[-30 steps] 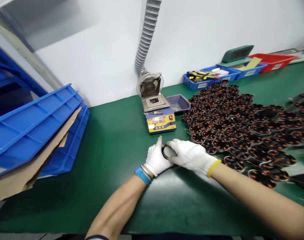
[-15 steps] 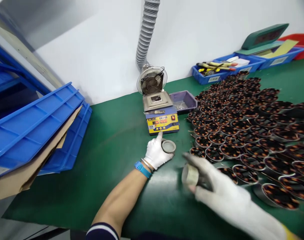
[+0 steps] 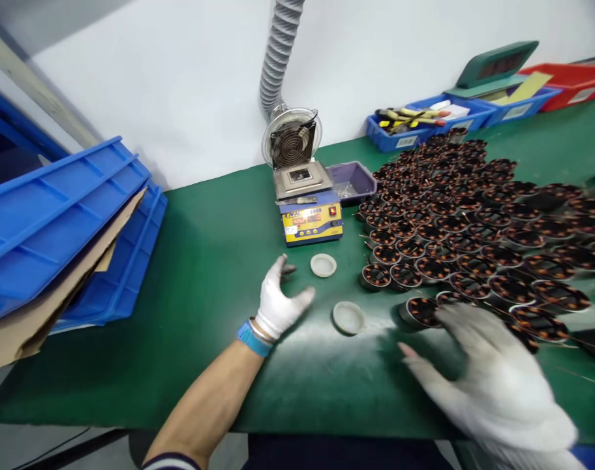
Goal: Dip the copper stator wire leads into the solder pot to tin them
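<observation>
My left hand (image 3: 281,297), in a white glove with bare-looking grey fingertips, hovers over the green table with fingers apart and nothing in it. Two small round whitish dishes lie right of it: a farther dish (image 3: 323,265) by the yellow-and-blue heating unit (image 3: 313,222), and a nearer dish (image 3: 349,318). My right hand (image 3: 478,365), also gloved and blurred, is spread at the front of a crowd of dark round cups with copper windings. Its fingertips reach beside a front cup (image 3: 421,313); whether they touch it I cannot tell.
A purple tray (image 3: 352,181) stands behind the heating unit, under a grey duct (image 3: 280,52). Blue bins (image 3: 395,139) with hand tools and a red bin (image 3: 571,85) line the wall. Large blue crates (image 3: 72,222) with cardboard lean at the left.
The round piece in my right hand now lies on the table as the nearer dish. That hand has moved right to the cups. My left hand has let go of the farther dish and opened.
</observation>
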Available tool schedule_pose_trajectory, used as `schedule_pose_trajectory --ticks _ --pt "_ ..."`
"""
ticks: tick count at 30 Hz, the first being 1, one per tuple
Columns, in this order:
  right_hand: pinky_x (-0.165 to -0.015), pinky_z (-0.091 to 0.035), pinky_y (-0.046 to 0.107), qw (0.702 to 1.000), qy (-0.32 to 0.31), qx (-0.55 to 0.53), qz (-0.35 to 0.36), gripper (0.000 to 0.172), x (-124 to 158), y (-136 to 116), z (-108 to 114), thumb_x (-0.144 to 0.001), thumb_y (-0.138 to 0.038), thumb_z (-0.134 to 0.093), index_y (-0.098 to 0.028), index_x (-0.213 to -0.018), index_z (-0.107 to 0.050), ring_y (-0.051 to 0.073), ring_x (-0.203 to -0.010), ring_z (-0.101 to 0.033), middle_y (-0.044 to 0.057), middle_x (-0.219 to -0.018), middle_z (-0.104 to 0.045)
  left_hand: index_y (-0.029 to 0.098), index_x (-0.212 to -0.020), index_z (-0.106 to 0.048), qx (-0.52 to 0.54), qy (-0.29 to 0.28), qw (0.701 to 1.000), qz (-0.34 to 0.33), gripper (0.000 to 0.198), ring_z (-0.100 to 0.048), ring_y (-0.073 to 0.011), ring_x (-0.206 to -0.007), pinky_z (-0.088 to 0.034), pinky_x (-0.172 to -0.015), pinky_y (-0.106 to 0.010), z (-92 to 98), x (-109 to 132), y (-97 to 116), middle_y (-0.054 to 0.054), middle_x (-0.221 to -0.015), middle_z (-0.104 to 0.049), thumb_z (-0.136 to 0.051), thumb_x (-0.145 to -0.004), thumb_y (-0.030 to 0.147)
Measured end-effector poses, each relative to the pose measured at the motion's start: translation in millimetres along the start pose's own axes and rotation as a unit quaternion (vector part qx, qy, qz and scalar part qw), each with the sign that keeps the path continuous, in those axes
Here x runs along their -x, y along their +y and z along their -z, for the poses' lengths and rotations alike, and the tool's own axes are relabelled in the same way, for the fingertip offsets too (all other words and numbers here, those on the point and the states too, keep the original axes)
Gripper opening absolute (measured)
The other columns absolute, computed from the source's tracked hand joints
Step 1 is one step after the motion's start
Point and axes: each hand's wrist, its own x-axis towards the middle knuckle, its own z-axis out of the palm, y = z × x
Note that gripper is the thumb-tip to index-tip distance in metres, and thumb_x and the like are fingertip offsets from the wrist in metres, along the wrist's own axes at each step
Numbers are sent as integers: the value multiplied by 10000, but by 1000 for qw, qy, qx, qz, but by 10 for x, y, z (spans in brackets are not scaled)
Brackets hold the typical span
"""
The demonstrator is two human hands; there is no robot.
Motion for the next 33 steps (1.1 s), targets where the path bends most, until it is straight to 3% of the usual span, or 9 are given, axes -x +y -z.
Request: schedule_pose_trajectory --ticks 4,8,18,22,24,25,27,29,33 --pt "-744 -489 464 990 -43 121 55 307 -101 203 80 -891 -290 -529 -85 -1110 -592 326 -826 -643 185 -883 -670 87 -1493 -377 -125 -161 977 -62 1300 -633 -396 -1071 -505 -975 -553 -208 348 254 -200 -1219 -640 -870 -404 596" --pt "-770 -462 449 984 -31 140 105 239 -200 201 50 -871 -204 -557 -98 -1075 -623 293 -799 -653 144 -818 -690 99 -1491 -419 -220 -210 951 -61 1028 -640 -395 -1011 -514 -893 -536 -439 466 402 -195 -1130 -675 -778 -627 526" --pt "-827 -446 504 982 -46 113 146 222 -226 233 -58 -868 -152 -565 -116 -1056 -678 307 -909 -666 124 -883 -729 98 -1421 -469 -336 57 933 118 894 -595 -390 -1184 -442 -1034 -493 463 -178 -35 -194 -1242 -657 -796 -629 353" --pt "-858 -477 507 993 -32 26 109 217 -187 201 -168 -880 -166 -556 -133 -1064 -667 274 -834 -674 107 -881 -728 140 -1284 -543 -165 176 969 49 763 -564 -346 -1237 -438 -1062 -462 352 -24 121 -193 -1323 -594 -795 -627 434" --pt "-908 -507 484 996 -21 -71 58 236 -216 69 -169 -904 -228 -541 -164 -1103 -653 259 -903 -678 104 -971 -725 171 -1195 -572 12 137 987 88 577 -668 -251 -992 -538 -865 -378 167 154 303 -148 -1191 -651 -692 -749 517" --pt "-945 -516 471 992 -25 -120 39 256 -251 -25 -158 -907 -245 -535 -186 -1130 -646 257 -982 -674 97 -1030 -721 177 -1159 -579 110 66 980 153 563 -682 -211 -827 -549 -718 -335 67 241 394 -124 -1091 -676 -646 -778 587" --pt "-1010 -521 441 978 -51 -201 27 307 -358 -232 -138 -888 -228 -537 -231 -1176 -643 250 -1151 -634 71 -1135 -706 164 -1043 -603 284 -119 898 314 651 -620 -169 -542 -464 -472 -280 -105 377 541 -70 -810 -671 -571 -756 747" --pt "-1047 -519 433 961 -79 -265 29 386 -484 -399 -152 -846 -202 -562 -249 -1221 -640 255 -1240 -594 63 -1201 -689 162 -873 -610 395 -184 800 413 662 -503 -131 -385 -336 -368 -234 -203 439 625 0 -566 -559 -564 -720 804" --pt "-1040 -530 478 917 -135 -356 -119 593 -608 -504 -328 -736 -327 -710 -215 -1307 -593 314 -1223 -604 114 -1317 -620 163 -650 -554 471 -16 765 439 577 -360 -69 -319 -209 -357 -197 -169 389 654 15 -446 -473 -517 -831 709"
